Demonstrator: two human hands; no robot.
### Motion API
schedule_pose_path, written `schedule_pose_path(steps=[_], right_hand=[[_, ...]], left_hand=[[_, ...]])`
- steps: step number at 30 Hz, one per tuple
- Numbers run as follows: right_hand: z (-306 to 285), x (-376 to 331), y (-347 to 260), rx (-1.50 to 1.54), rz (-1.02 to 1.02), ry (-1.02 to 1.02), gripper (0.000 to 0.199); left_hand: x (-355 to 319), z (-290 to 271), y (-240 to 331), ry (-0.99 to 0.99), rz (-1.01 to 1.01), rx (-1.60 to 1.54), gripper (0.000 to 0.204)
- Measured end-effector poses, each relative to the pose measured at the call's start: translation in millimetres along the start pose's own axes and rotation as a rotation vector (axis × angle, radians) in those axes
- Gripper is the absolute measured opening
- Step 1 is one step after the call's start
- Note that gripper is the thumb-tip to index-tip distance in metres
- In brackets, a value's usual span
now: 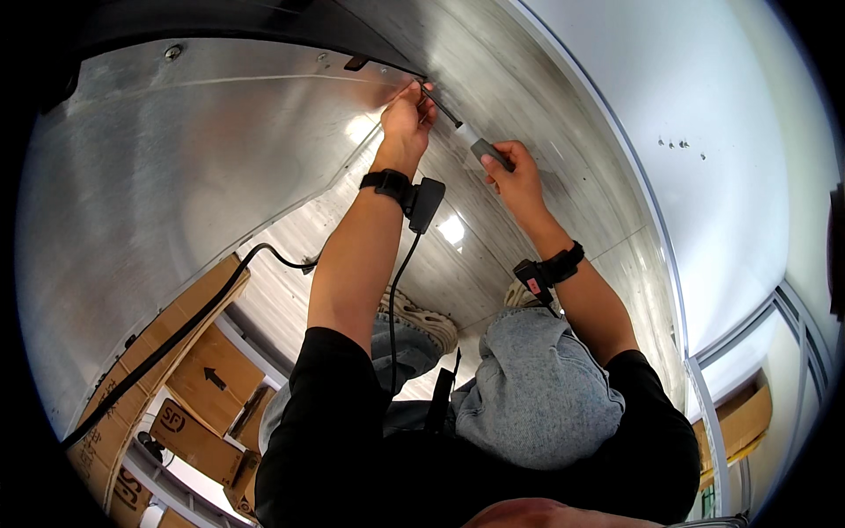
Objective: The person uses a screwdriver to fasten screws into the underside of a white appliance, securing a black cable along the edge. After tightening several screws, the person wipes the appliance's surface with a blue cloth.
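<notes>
My right hand [518,174] is closed round the grey handle of a screwdriver [486,150], whose dark shaft points away and to the left. The shaft's end reaches the fingers of my left hand [407,116]. Those fingers are bent together at the far right corner of a large, shiny metal panel [220,141]. Whatever lies between them at the tip is too small and too covered to make out. A short dark slot [356,63] and small fasteners show along the panel's far edge, left of my left hand.
Cardboard boxes [216,374] stand at the lower left, with a black cable [189,327] running above them. To the right rises a white panel [695,167] with a metal edge. Strapped devices sit on both wrists, and a cord hangs from the left one [426,206]. Wood-look flooring [493,242] lies below.
</notes>
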State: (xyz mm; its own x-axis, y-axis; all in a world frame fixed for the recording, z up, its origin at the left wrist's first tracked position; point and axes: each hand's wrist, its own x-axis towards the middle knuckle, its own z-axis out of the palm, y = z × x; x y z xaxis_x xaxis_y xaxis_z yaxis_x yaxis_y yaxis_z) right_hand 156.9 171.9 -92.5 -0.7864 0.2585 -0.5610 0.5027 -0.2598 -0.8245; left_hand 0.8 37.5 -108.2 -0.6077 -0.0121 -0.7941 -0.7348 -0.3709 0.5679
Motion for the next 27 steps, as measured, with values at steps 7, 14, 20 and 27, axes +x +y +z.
schedule_pose_path(steps=[7, 14, 20, 27], right_hand=[[-5, 3, -10, 0.049, 0.096, -0.007, 0.030], [-4, 1, -24, 0.233, 0.255, -0.006, 0.029], [2, 5, 29, -0.135, -0.183, 0.109, 0.029], [-18, 7, -17, 0.391, 0.368, -0.110, 0.034]], left_hand=[[-8, 1, -5, -0.109, -0.017, -0.011, 0.016], [-24, 16, 3, -0.065, 0.008, 0.249, 0.017], [-12, 12, -1, 0.005, 0.010, 0.283, 0.016], [-35, 14, -1, -0.168, -0.005, 0.227, 0.015]])
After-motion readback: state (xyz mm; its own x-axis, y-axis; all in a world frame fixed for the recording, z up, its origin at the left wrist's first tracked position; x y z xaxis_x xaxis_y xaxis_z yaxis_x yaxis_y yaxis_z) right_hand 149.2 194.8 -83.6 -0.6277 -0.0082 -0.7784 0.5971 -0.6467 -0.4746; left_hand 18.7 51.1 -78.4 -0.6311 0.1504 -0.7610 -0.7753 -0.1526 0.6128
